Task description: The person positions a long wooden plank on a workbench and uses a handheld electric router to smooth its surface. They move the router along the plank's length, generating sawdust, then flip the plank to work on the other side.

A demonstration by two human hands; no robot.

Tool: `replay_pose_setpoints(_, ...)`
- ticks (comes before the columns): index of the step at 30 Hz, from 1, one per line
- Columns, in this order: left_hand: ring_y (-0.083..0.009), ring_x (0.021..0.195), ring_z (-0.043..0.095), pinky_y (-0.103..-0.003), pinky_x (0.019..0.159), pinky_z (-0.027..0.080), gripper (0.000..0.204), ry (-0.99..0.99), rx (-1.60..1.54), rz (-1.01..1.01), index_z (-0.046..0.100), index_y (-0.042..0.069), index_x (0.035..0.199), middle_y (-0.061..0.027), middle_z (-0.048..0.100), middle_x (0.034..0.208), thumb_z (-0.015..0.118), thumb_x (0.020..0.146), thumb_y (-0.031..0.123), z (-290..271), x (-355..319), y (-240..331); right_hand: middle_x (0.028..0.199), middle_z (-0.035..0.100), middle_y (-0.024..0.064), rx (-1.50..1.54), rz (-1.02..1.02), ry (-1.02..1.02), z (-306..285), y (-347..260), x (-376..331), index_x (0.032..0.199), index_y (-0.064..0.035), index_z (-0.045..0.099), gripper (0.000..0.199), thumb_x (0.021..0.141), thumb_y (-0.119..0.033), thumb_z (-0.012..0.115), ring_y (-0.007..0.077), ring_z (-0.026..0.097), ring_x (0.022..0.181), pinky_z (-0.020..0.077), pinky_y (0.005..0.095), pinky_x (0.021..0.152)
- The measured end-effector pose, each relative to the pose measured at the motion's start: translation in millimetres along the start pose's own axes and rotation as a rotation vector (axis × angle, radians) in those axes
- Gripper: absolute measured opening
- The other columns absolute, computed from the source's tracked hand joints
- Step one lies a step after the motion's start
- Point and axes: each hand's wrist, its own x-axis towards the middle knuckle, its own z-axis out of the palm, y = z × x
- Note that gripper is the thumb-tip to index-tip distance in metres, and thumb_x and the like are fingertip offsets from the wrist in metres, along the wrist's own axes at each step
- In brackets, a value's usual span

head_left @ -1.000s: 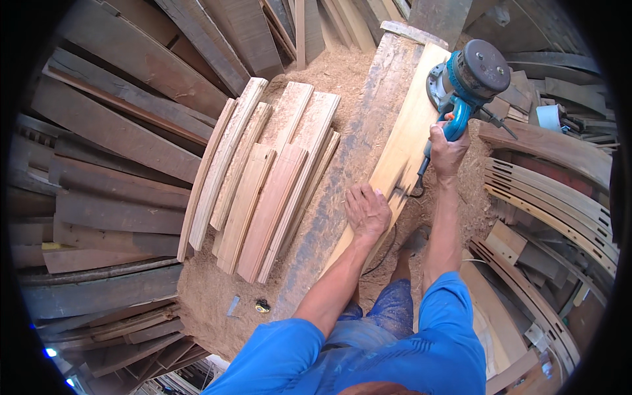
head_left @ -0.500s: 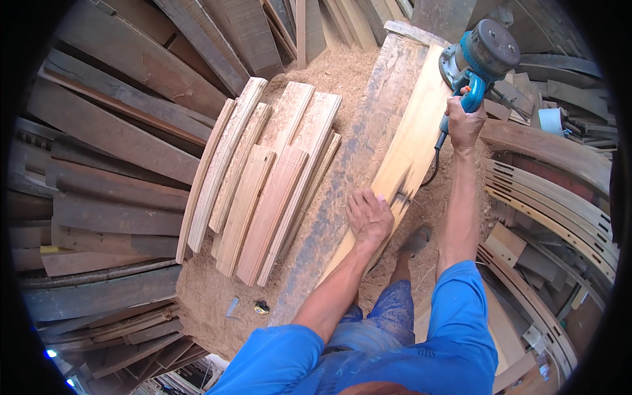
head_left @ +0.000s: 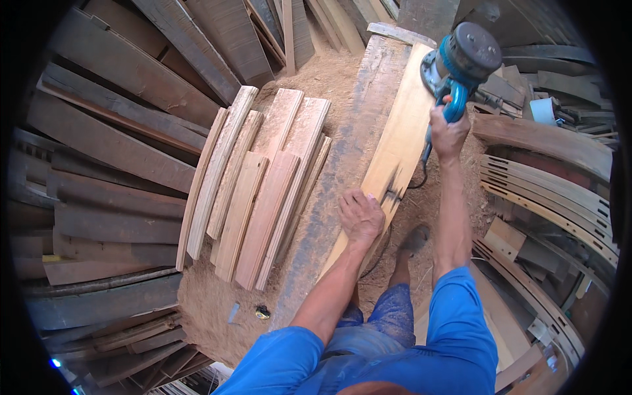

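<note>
A long pale board lies lengthwise on a worn wooden bench. My left hand rests palm down on it, fingers spread, beside a dark split knot in the wood. My right hand is wrapped round the teal handle of a router with a dark round motor top. Its base sits at the far end of the board, along the right edge. The bit is hidden beneath the base. A dark cord hangs from the handle past the board's right side.
Several milded wood strips lie stacked left of the bench on sawdust. A tape measure lies near the stack. Dark planks lean at the left. Slotted curved rails and a light blue roll are at the right.
The whole view has shifted slightly, so the bench, board and router appear further left. Both hands keep their places, the left on the board and the right on the router handle.
</note>
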Motion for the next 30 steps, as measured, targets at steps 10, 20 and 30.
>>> replay_pose_setpoints(10,-0.0386,0.094,0.054,-0.05,0.081,0.047,0.022,0.055,-0.112,-0.007,0.055,0.003,0.107,-0.019,0.054,0.104,0.056,0.091,0.019,6,3,-10,0.091,0.06,0.0093,0.002,0.253,-0.174,-51,-103,-239,0.111,0.0022,0.056,0.037,0.08,-0.008,0.073,0.0209,0.063,0.082,0.0514,0.0349,0.077)
replay_pose_setpoints(20,-0.0387,0.095,0.053,-0.05,0.082,0.046,0.017,0.04,-0.185,-0.02,0.054,0.004,0.105,-0.0185,0.053,0.103,0.056,0.091,0.014,-4,4,-9,0.094,0.061,0.0087,0.03,0.243,-0.12,-28,-89,-199,0.112,0.0018,0.056,0.036,0.08,-0.006,0.072,0.0178,0.062,0.084,0.0509,0.0326,0.079)
replay_pose_setpoints(30,-0.0383,0.096,0.051,-0.049,0.084,0.044,0.02,-0.002,-0.108,0.004,0.051,0.002,0.106,-0.0203,0.051,0.105,0.056,0.09,0.013,-6,5,-5,0.09,0.06,0.0058,0.061,0.179,-0.05,-12,-68,-134,0.11,0.0008,0.056,0.032,0.081,-0.002,0.069,0.0139,0.061,0.08,0.0505,0.0308,0.077)
